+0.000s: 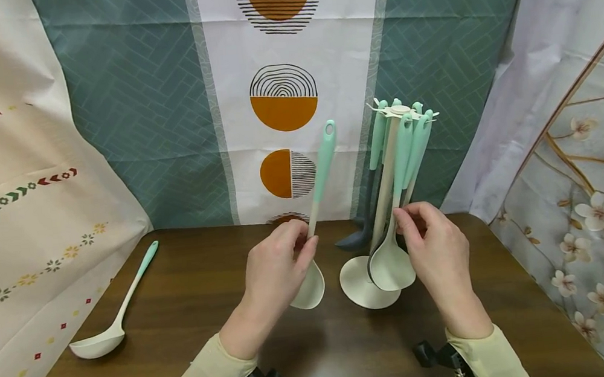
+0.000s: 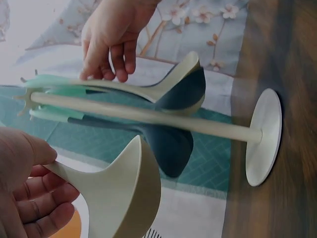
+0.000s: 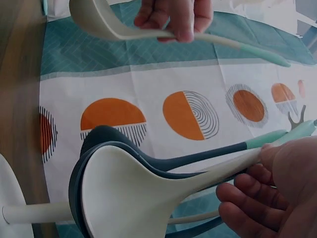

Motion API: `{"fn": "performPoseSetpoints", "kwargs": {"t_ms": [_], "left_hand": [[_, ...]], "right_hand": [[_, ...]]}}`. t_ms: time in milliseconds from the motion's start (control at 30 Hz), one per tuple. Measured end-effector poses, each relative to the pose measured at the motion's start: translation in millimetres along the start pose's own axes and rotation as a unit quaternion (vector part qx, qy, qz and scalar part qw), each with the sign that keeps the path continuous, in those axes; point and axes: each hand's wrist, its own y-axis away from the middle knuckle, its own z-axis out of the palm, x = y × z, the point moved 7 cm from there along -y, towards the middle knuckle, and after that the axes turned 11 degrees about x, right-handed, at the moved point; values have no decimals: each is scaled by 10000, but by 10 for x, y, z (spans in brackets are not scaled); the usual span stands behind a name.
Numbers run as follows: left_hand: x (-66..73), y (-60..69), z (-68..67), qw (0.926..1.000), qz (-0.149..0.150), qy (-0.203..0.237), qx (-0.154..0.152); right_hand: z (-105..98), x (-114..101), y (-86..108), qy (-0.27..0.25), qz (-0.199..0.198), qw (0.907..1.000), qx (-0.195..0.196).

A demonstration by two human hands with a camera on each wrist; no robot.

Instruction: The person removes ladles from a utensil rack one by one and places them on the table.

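Observation:
My left hand (image 1: 274,270) pinches the lower handle of a cream ladle (image 1: 308,286) with a mint grip, held upright left of the utensil stand (image 1: 368,285); its bowl shows large in the left wrist view (image 2: 119,193). At the stand, my right hand (image 1: 439,251) pinches the neck of a cream spoon (image 1: 392,265), whose mint handle reaches up to the rack top. Behind that spoon, dark blue utensils (image 3: 106,136) hang from the stand. The other fingers of the right hand (image 3: 277,193) are loosely bent in the right wrist view.
Another cream ladle (image 1: 101,343) with a mint handle lies on the brown table (image 1: 200,319) at the left. A patterned cloth (image 1: 152,106) hangs behind the table, with a floral cloth (image 1: 585,234) on the right and a cream one (image 1: 24,197) on the left.

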Motion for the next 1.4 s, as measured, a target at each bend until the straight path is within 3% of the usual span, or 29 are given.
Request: {"fn": "performPoseSetpoints", "kwargs": {"t_ms": [333,700,1033,1400], "left_hand": [[-151,26,-112,9997,-119,-194,-6],[-281,45,-239,9993,-168,-324,18],[-356,71,-297,9988,-273,-406,-81],[-416,80,-325,9981,-334,-496,-124]], "right_hand": [[-61,104,-74,214,139,9997,65],[21,232,-186,676,400,9969,-82],[92,300,-271,654,547,9962,-156],[131,334,-326,574,725,9941,-567]]}}
